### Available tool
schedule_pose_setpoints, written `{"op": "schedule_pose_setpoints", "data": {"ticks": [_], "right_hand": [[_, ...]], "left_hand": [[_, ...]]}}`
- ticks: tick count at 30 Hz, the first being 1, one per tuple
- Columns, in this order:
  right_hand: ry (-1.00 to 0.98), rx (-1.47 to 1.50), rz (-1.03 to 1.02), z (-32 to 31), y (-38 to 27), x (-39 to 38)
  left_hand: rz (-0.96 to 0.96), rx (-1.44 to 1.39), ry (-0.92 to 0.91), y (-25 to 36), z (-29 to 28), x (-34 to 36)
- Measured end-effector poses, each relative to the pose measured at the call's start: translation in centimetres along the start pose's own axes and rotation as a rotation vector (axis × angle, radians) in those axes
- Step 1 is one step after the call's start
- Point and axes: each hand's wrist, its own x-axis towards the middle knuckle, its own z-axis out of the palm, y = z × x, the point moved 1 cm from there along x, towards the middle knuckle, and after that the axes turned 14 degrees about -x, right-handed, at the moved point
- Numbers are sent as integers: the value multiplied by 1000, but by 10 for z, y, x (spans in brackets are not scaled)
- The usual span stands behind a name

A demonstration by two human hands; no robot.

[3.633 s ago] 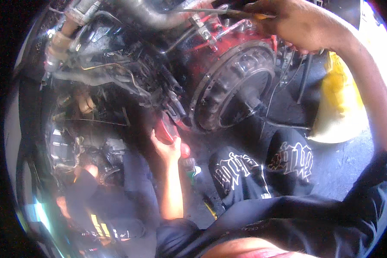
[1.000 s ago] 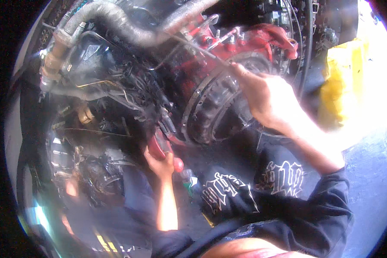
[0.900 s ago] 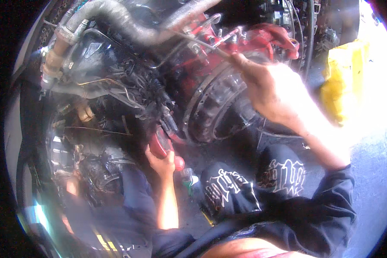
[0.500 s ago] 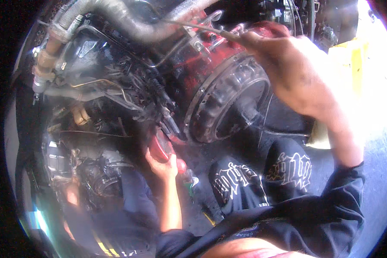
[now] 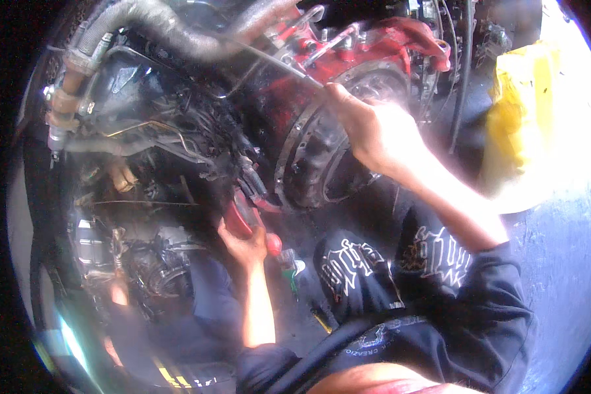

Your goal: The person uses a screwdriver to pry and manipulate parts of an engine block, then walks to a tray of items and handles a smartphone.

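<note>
My right hand (image 5: 374, 134) is closed on a long thin metal bar (image 5: 279, 65) that slants up-left over the red housing (image 5: 407, 39) toward the grey corrugated hose (image 5: 177, 29). Beneath that hand and forearm sits a large dark round plate (image 5: 305, 167) with a bolted rim and centre hub, partly hidden. My left hand (image 5: 246, 246) grips a red part (image 5: 241, 213) with a rounded end, just below a dark bundle of hoses and fittings (image 5: 240, 164). Whether that red part is loose or attached I cannot tell.
A yellow-and-white sack (image 5: 519, 118) stands at right on the grey floor (image 5: 558, 282). My knees are below the round plate, near a small bottle (image 5: 289, 269). Hazy at lower left, a person's sleeve (image 5: 177, 335) is beside engine parts (image 5: 164, 262). Pipes (image 5: 69, 111) run along the upper left.
My right hand came down and left from high at the right earlier, rose briefly half a second ago, and is now lower-left again with the bar. My left hand keeps its grip, shifted slightly.
</note>
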Motion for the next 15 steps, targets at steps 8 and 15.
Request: {"op": "schedule_pose_setpoints", "data": {"ticks": [8, 15], "right_hand": [[61, 279, -72, -30, 4, -33], [21, -5, -48, -54, -18, -11]], "left_hand": [[87, -135, 71, -9, 3, -2], [8, -101, 140, -17, -3, 5]]}}
